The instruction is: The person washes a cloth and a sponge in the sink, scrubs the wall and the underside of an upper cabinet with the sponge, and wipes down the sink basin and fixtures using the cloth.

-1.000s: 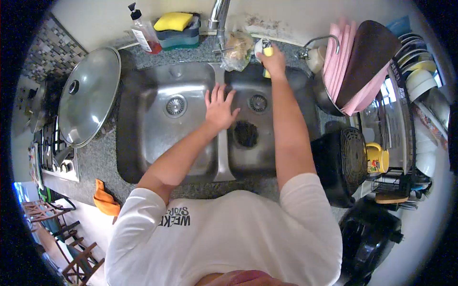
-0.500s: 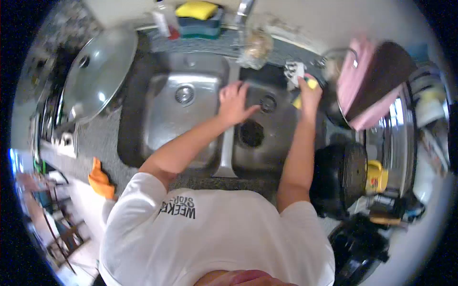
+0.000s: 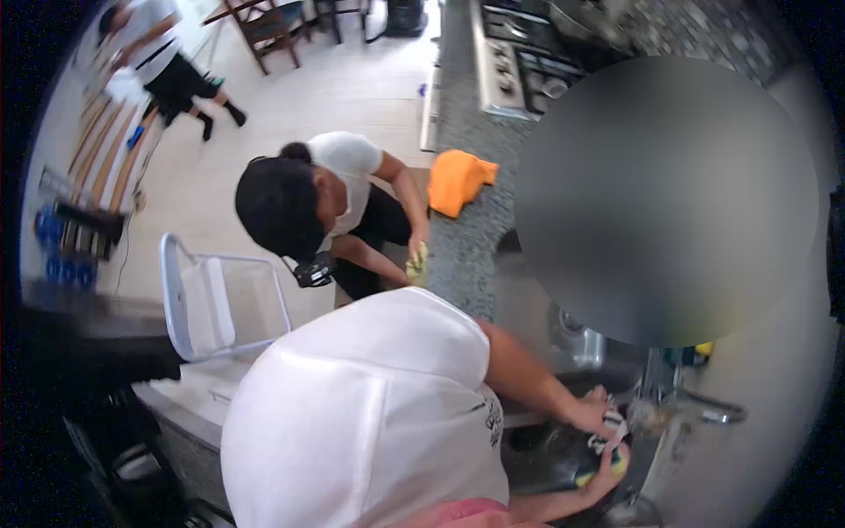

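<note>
Over the sink [image 3: 546, 458], my left hand [image 3: 590, 412] is closed on a small black-and-white patterned thing [image 3: 613, 428], whose kind I cannot make out. Just beside it, my right hand [image 3: 606, 480] grips a yellow sponge [image 3: 620, 459], mostly covered by the fingers. Both hands are close together near the faucet side of the basin. A clear plastic bag [image 3: 647, 414] lies behind the left hand.
A bent metal faucet [image 3: 717, 407] rises behind the sink. An orange cloth [image 3: 461, 182] lies on the granite counter, near the stove [image 3: 528, 66]. A crouching co-worker [image 3: 348, 189] holds a yellow-green cloth [image 3: 417, 264] by the counter. A white-framed chair [image 3: 224, 304] stands behind.
The view has swung left toward the room and co-worker. My left hand has left the sink divider and joined my right hand, closing on the patterned thing. The right keeps the sponge.
</note>
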`<move>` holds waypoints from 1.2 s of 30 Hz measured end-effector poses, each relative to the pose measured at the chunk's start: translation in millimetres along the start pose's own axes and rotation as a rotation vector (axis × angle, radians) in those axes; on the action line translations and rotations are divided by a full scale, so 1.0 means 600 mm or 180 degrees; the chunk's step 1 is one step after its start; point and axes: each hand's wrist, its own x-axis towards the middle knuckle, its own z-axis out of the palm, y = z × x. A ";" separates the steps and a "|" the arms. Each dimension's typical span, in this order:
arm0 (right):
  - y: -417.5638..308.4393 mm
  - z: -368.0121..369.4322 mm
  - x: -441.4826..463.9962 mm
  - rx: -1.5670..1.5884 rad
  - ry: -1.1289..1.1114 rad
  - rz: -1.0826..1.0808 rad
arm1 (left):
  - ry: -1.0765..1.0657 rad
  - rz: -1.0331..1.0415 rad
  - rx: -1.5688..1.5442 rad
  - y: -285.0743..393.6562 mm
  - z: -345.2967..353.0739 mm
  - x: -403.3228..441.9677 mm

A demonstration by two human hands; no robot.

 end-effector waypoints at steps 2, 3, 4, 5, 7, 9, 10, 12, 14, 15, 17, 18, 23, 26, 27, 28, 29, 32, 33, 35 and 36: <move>-0.013 -0.012 0.005 0.0037 -0.0309 0.0034 | 0.0500 -0.0065 -0.0012 0.006 -0.017 -0.022; -0.013 -0.016 0.015 0.0469 -0.0241 0.0156 | 0.0433 -0.0075 0.0205 0.003 -0.022 -0.023; 0.010 -0.032 0.037 0.0789 0.0004 0.0571 | 0.0358 -0.0086 0.0426 -0.001 -0.027 -0.025; 0.045 -0.042 0.060 0.0890 0.0486 0.0742 | 0.0176 -0.0076 -0.0071 -0.007 -0.033 -0.027; 0.176 -0.079 0.134 0.0586 0.1961 0.0751 | -0.0242 -0.0023 -0.1100 -0.018 -0.032 -0.033; 0.294 -0.119 0.191 0.0079 0.3016 0.0842 | -0.0019 -0.0360 -0.1071 -0.018 -0.023 -0.036; 0.366 -0.151 0.222 -0.0354 0.2909 0.0209 | 0.0087 -0.0530 -0.1077 -0.017 -0.018 -0.037; 0.326 -0.126 0.243 -0.0372 0.2613 0.0917 | 0.0430 -0.0292 -0.0200 -0.023 -0.020 -0.038; 0.446 -0.153 0.308 0.1025 0.1192 0.0399 | -0.0298 -0.0380 0.0327 -0.014 -0.059 -0.063; 0.398 -0.142 0.314 0.0315 0.0623 0.0718 | -0.0285 -0.0358 0.0294 -0.029 -0.050 -0.051; 0.208 -0.074 0.259 0.0674 0.0657 0.1756 | -0.0220 -0.0040 0.0286 -0.072 -0.018 -0.020; 0.212 -0.065 0.264 0.0883 0.0739 0.1996 | -0.0174 0.0243 0.0298 -0.080 -0.014 -0.016; 0.224 -0.043 0.242 0.1569 0.2071 0.1741 | 0.0614 -0.0215 -0.0444 -0.104 -0.016 0.001; 0.176 -0.028 0.201 0.1593 0.2585 0.1532 | 0.0271 -0.0152 -0.0446 -0.092 -0.025 0.002; 0.187 -0.024 0.192 0.2064 0.2634 0.1398 | 0.0258 -0.0283 -0.0535 -0.090 -0.028 0.004; 0.200 -0.026 0.178 0.2223 0.2491 0.1410 | 0.0283 -0.0415 -0.0613 -0.088 -0.026 0.004; 0.211 -0.027 0.161 0.2335 0.2556 0.1355 | 0.0274 -0.0291 -0.0416 -0.085 -0.022 0.001; 0.224 -0.022 0.129 0.2737 0.2780 0.1278 | 0.0340 0.0020 0.0076 -0.066 -0.016 -0.012; 0.225 -0.019 0.123 0.2879 0.2862 0.1254 | 0.0398 0.0101 0.0166 -0.054 -0.018 -0.015; 0.215 -0.013 0.127 0.2214 0.2751 0.1099 | 0.0380 0.0143 -0.0381 -0.060 -0.009 -0.007; 0.204 -0.012 0.134 0.1884 0.2686 0.1017 | 0.0328 0.0140 -0.0137 -0.054 -0.008 -0.006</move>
